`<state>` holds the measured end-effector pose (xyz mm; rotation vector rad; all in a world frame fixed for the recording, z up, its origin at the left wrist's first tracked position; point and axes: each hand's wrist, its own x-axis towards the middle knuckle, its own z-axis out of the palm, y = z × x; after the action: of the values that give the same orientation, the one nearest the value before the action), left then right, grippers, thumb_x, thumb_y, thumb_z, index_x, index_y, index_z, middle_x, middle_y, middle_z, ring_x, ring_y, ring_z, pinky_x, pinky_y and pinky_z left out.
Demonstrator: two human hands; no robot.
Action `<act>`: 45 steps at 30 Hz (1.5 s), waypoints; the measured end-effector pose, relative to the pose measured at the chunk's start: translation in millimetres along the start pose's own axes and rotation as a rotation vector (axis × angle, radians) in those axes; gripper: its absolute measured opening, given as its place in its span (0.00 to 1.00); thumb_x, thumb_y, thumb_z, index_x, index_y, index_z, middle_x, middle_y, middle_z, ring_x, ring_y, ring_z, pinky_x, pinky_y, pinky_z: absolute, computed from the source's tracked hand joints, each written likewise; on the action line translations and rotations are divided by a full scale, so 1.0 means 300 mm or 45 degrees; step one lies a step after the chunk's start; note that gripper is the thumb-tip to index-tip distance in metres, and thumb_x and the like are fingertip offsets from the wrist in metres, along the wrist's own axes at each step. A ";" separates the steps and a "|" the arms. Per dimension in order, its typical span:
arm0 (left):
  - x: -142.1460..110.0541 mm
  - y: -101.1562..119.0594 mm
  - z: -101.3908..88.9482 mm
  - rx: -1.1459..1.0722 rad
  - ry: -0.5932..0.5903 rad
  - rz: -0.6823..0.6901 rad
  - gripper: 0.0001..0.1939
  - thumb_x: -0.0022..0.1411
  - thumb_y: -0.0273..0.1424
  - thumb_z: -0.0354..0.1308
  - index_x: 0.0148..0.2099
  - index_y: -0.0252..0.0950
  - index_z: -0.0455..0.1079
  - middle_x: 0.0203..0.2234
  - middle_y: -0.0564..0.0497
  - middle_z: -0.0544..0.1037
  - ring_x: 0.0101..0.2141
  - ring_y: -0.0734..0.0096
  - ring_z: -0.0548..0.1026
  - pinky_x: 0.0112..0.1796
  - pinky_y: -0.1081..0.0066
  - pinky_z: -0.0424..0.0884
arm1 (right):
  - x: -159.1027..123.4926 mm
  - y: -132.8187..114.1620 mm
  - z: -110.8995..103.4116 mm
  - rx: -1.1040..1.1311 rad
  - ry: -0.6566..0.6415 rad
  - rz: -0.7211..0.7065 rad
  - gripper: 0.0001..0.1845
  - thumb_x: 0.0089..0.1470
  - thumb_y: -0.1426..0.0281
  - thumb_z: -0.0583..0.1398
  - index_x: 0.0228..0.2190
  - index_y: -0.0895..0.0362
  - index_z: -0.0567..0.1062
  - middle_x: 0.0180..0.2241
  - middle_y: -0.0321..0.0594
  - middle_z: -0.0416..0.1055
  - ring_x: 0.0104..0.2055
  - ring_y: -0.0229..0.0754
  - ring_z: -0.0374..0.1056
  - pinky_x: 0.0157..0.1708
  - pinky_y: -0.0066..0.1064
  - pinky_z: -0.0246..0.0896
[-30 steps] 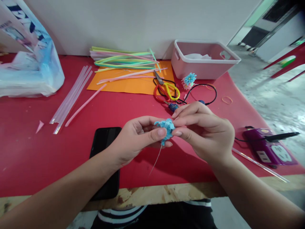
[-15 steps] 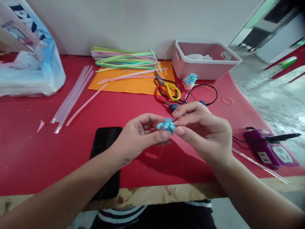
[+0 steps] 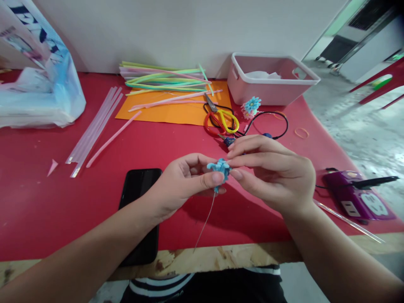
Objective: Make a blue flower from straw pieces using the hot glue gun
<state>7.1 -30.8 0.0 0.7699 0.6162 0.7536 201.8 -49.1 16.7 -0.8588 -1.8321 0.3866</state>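
A small light-blue pipe-cleaner flower (image 3: pixel 221 166) is held above the red tabletop, with a thin wire (image 3: pixel 206 221) trailing down from its base. My left hand (image 3: pixel 192 179) is closed round the flower, thumb in front and fingers behind. From the other side, my right hand (image 3: pixel 271 172) pinches the flower's right edge with thumb and fingertips. What lies between those fingertips is partly hidden. Beyond my right hand are scissors (image 3: pixel 228 122) with one red and one yellow handle, and a dark blue tool (image 3: pixel 229 142) partly covered by my fingers.
Colourful pipe cleaners (image 3: pixel 164 80) lie on orange paper (image 3: pixel 151 115). Pale packaged strips (image 3: pixel 94 130) and a plastic bag (image 3: pixel 41 92) are left. A black phone (image 3: pixel 139 248) lies under my left forearm. A pink basket (image 3: pixel 261 92), finished flowers (image 3: pixel 251 105) and a purple device (image 3: pixel 356 198) stand right.
The wire under the flower now hangs longer and fully visible, down toward the table's front edge. My right hand has shifted slightly right, with its fingers straighter. My left hand keeps its grip.
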 end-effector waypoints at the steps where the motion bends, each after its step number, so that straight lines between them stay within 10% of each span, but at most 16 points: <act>1: 0.000 -0.001 -0.002 -0.004 -0.002 -0.008 0.10 0.51 0.28 0.74 0.34 0.35 0.77 0.29 0.56 0.80 0.30 0.78 0.78 0.34 0.76 0.79 | 0.000 0.000 0.001 -0.026 0.013 -0.036 0.08 0.52 0.74 0.67 0.35 0.51 0.84 0.34 0.41 0.78 0.38 0.45 0.75 0.40 0.40 0.74; 20: -0.001 0.008 -0.004 0.027 -0.048 -0.152 0.17 0.47 0.32 0.77 0.35 0.33 0.73 0.26 0.55 0.80 0.27 0.76 0.79 0.32 0.76 0.76 | -0.005 -0.011 0.017 -0.025 -0.009 -0.175 0.06 0.51 0.80 0.68 0.34 0.62 0.80 0.32 0.46 0.80 0.38 0.42 0.77 0.40 0.33 0.75; 45: 0.003 -0.002 -0.002 0.036 -0.041 0.204 0.16 0.44 0.21 0.76 0.34 0.35 0.75 0.26 0.57 0.81 0.26 0.81 0.77 0.31 0.81 0.75 | -0.008 -0.006 -0.006 0.547 -0.140 0.350 0.07 0.53 0.75 0.69 0.36 0.54 0.84 0.38 0.39 0.75 0.43 0.37 0.73 0.47 0.30 0.73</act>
<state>7.3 -30.2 -1.0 0.8634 0.5416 0.8791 203.2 -52.3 17.1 -0.7964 -1.6421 0.9791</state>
